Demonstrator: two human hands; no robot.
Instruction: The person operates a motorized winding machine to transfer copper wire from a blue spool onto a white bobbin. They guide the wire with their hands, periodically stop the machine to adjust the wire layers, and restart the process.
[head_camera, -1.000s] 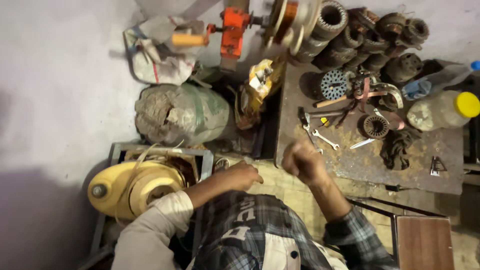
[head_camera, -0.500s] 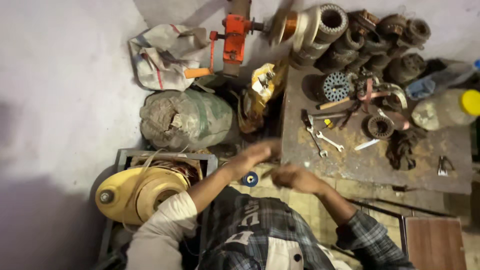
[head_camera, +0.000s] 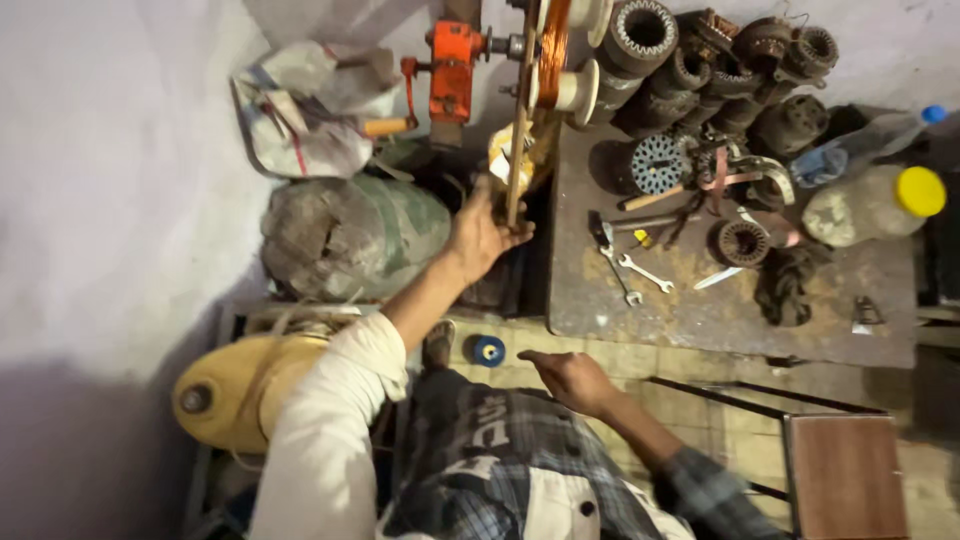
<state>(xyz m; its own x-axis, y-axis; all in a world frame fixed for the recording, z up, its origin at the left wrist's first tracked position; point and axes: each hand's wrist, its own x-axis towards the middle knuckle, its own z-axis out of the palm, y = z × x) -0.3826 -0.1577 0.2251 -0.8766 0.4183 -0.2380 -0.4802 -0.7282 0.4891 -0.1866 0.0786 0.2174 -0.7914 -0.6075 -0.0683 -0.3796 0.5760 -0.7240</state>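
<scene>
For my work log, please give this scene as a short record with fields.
place: dusty workbench beside a grey wall
left hand: raised, gripping the thin wooden strip under the copper wire spool
right hand: low and open, holding nothing, near the small blue spool
on bench: spanners, motor stators, bottle with a yellow cap
behind: orange winding machine

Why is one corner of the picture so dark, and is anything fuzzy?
Head view: the lower-left floor lies in deep shadow beside the yellow motor housing; the top is brighter, the copper wire spool glinting; the left hand and right hand look slightly soft; edges bend from the wide lens.
</scene>
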